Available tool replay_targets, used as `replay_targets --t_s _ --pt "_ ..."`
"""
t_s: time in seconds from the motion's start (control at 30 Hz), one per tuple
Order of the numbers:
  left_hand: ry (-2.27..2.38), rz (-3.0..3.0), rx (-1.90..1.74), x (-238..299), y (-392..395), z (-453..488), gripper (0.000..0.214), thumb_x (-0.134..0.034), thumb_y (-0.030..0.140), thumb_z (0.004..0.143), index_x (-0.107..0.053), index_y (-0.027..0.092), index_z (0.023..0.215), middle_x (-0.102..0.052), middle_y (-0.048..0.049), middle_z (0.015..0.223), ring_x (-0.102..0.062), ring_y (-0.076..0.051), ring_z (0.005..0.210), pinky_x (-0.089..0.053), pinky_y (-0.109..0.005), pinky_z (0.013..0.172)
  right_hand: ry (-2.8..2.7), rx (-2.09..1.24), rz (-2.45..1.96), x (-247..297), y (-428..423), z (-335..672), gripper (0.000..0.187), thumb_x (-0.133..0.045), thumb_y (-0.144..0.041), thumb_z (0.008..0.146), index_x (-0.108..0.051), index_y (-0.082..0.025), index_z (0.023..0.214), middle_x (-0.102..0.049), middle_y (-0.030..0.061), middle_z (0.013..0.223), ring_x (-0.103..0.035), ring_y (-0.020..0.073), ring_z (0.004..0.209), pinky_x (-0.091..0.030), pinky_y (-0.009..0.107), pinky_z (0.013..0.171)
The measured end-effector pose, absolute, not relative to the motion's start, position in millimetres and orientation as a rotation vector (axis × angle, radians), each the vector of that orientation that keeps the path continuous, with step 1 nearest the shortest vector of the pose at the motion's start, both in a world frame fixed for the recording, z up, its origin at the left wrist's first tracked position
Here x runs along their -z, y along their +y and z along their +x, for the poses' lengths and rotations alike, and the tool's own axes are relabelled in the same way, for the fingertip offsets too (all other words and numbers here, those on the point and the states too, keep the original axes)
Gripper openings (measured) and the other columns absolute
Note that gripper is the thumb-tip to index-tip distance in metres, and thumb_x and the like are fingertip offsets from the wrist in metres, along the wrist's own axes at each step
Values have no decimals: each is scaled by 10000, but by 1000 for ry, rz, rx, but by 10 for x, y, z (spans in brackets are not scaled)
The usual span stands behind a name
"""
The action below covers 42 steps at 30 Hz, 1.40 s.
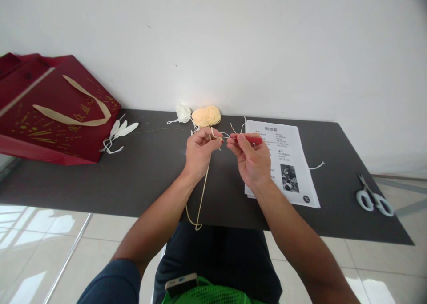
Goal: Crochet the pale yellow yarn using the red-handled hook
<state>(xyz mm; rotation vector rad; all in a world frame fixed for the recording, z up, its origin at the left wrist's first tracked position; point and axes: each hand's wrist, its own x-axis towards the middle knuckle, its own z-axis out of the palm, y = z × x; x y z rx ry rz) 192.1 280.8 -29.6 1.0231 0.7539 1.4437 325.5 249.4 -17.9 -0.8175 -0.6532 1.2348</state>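
Over the dark table, my left hand (201, 149) pinches pale yellow yarn (204, 186), with a strand looped about its fingers. The yarn's tail hangs down in a loop past the table's front edge. My right hand (251, 155) grips a crochet hook (251, 139) by its red handle, and the thin shaft points left toward the yarn at my left fingertips. Any stitches there are too small to make out. Just behind my left hand sit a pale yellow yarn ball (207, 116) and a smaller white yarn ball (183, 112).
Printed sheets (283, 162) lie under and right of my right hand. Scissors (374, 197) rest near the table's right end. A dark red gift bag (56, 113) leans at the left, beside white crocheted pieces (122, 130). A white wall stands behind the table (147, 175).
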Motion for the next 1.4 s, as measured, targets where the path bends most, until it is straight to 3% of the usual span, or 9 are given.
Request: replay_targets --t_s 0.47,0.77,1.03,1.4 --pt "780 1032 -1444 267 2788 1987 286 -834 121 694 -727 210 943 -679 37 812 -618 -67 713 -491 -208 710 -595 -1312 -768 230 2504 3214 206 -865 -361 828 -712 -227 867 -828 -25 939 -806 95 843 -696 223 875" --pt "721 1039 -1445 258 2770 1932 215 -811 175 767 -753 216 971 -672 26 794 -606 -81 705 -498 -218 695 -615 -1308 -775 199 2484 3221 186 -846 -341 845 -712 -215 874 -825 -14 946 -810 105 838 -699 215 828" --pt "812 1074 -1505 263 2788 1978 262 -815 138 717 -723 209 952 -670 26 791 -603 -77 700 -475 -209 665 -659 -1254 -788 202 2464 3193 200 -828 -367 865 -686 -230 892 -823 -16 959 -815 110 858 -702 241 861" --pt "718 900 -1462 205 2778 1970 308 -819 154 725 -727 223 1011 -641 31 784 -556 -67 639 -382 -202 539 -863 -888 -847 185 2317 3090 114 -799 -317 891 -720 -278 963 -822 4 1077 -827 178 914 -719 391 894"
